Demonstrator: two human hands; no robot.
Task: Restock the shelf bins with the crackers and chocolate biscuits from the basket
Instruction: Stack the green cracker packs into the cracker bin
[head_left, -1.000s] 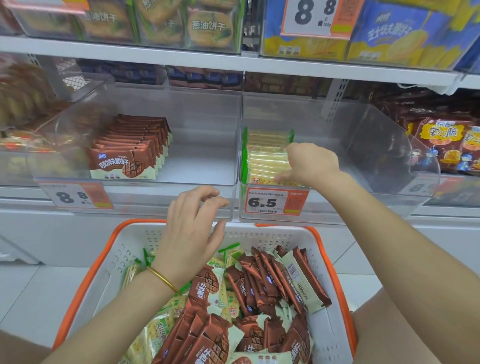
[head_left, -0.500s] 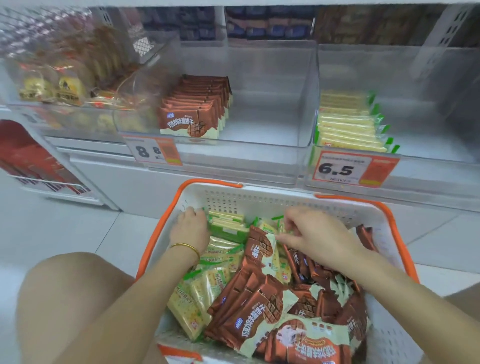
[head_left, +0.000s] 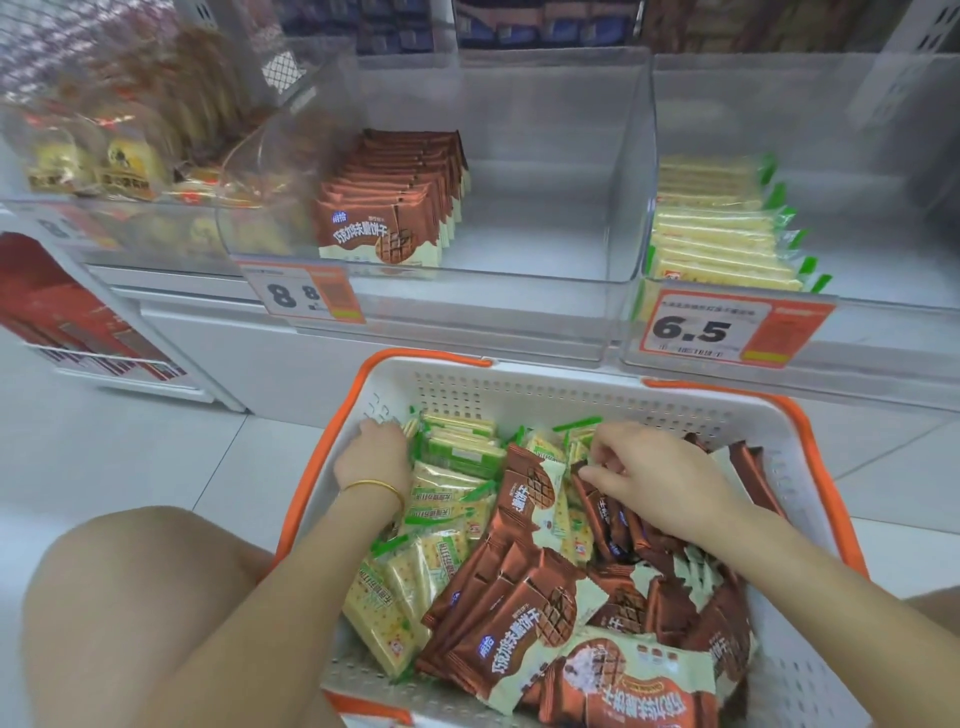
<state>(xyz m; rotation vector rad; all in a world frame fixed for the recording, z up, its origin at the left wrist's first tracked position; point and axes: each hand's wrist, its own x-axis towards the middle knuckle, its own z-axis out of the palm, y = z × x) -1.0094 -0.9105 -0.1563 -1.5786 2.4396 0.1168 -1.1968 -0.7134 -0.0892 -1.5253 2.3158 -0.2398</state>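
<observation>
In the basket (head_left: 571, 397), brown chocolate biscuit packs (head_left: 519, 623) lie at front and right, and green-edged cracker packs (head_left: 452, 499) at left. The left hand (head_left: 374, 457) rests with bent fingers on the crackers in the far-left corner. The right hand (head_left: 660, 478) has bent fingers among the packs (whether either hand grips anything, I cannot tell). Behind, the middle bin (head_left: 545, 234) holds a biscuit row (head_left: 384, 218) and the right bin (head_left: 883, 249) a cracker row (head_left: 722, 234).

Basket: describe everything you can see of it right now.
The basket is white perforated plastic with an orange rim, upright, in front of and below the shelf bins. Green cracker packs fill its left side, brown chocolate biscuit packs its right and near side. The left hand and right hand both reach in among the packs.
</observation>
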